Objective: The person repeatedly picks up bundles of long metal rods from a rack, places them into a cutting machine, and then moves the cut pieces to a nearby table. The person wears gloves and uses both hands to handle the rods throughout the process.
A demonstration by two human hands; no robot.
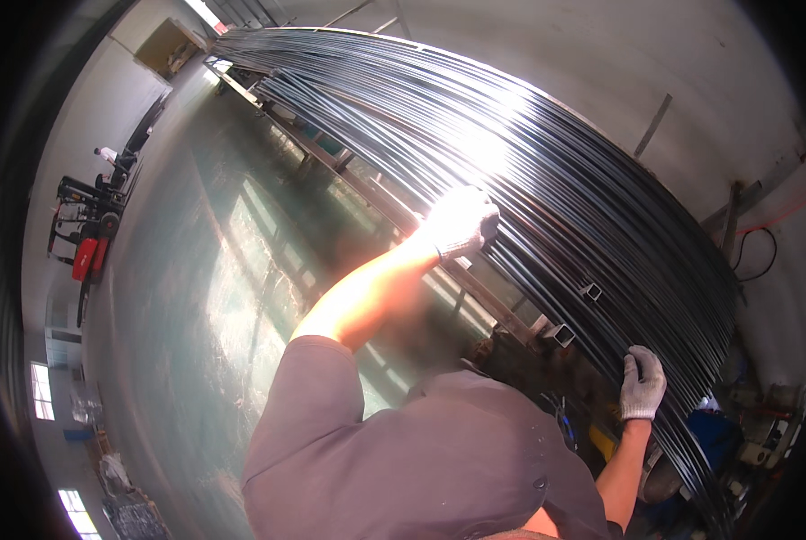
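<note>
Long dark metal tubes lie side by side in a wide layer, running from the far left to the near right. My left hand, in a white knit glove with darker fingers, curls over the tubes along the near edge of the layer; strong glare washes out part of it. Farther right and closer to me, my right hand wears a similar glove, and its bent fingers close on the near-edge tubes. The undersides of both grips are hidden.
A steel rack bears the tubes, with square tube ends sticking out near me. Green floor stretches to the left, where a red forklift stands near a person. A pale wall rises behind the tubes.
</note>
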